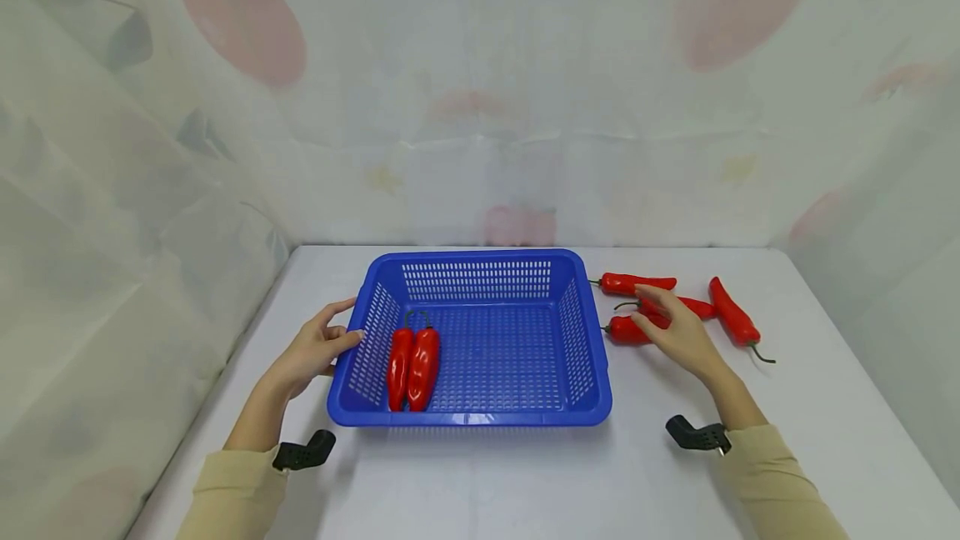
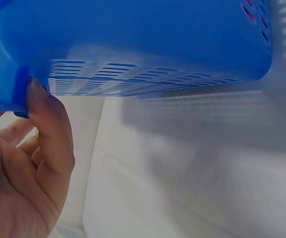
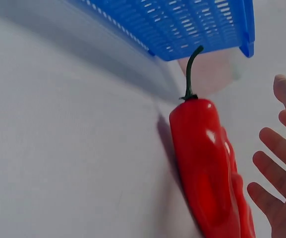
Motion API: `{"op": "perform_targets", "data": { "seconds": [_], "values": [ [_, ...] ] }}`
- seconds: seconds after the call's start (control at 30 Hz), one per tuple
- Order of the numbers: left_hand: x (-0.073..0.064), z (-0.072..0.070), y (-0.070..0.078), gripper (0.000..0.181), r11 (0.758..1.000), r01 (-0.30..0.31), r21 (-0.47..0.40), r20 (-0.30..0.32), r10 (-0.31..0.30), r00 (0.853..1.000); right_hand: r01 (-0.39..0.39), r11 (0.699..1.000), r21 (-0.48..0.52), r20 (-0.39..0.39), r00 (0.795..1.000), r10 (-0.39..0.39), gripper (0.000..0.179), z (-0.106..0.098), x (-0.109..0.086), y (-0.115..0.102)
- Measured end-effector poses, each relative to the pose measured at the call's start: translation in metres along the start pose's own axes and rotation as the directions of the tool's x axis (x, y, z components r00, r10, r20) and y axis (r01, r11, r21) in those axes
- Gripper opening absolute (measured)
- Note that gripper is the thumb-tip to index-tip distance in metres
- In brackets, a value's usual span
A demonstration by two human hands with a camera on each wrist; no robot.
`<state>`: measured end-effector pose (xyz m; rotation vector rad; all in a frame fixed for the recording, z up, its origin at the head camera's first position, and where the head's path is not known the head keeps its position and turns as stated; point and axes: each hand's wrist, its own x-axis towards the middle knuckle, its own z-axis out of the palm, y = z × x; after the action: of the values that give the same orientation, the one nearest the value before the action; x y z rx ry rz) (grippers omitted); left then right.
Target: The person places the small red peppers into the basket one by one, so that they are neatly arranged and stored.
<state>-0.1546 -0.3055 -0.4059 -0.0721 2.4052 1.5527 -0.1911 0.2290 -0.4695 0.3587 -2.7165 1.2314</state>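
Observation:
My left hand [image 1: 311, 352] grips the left rim of a blue plastic basket [image 1: 470, 420], thumb over the edge and fingers under it. In the left wrist view the fingers [image 2: 53, 134] curl up against the rim's underside. Inside the basket, at its left, two red chili peppers [image 1: 424, 369] lie side by side with stems pointing away. My right hand [image 1: 682, 337] hovers with spread, relaxed fingers over the red peppers right of the basket. Nearest below it lies a pepper [image 1: 622, 330], also large in the right wrist view, its green stem [image 3: 189, 74] towards the basket.
Another pepper [image 1: 637, 283] lies farther back, beside the basket's right rim. One more pepper [image 1: 733, 312] lies slanted at the far right, stem towards the front. The white table [image 1: 472, 482] meets a patterned sheet [image 1: 480, 173] hanging behind and at both sides.

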Motion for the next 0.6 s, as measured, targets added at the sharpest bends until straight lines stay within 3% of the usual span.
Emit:
{"op": "perform_targets", "data": {
  "seconds": [0.6],
  "values": [
    [0.0,-0.001,0.0,0.072,1.0,0.008,0.012,0.005,-0.008,1.0,0.01,0.999,-0.039,0.04,0.999,-0.008,0.048,-0.003,-0.001,0.019]
  ]
}}
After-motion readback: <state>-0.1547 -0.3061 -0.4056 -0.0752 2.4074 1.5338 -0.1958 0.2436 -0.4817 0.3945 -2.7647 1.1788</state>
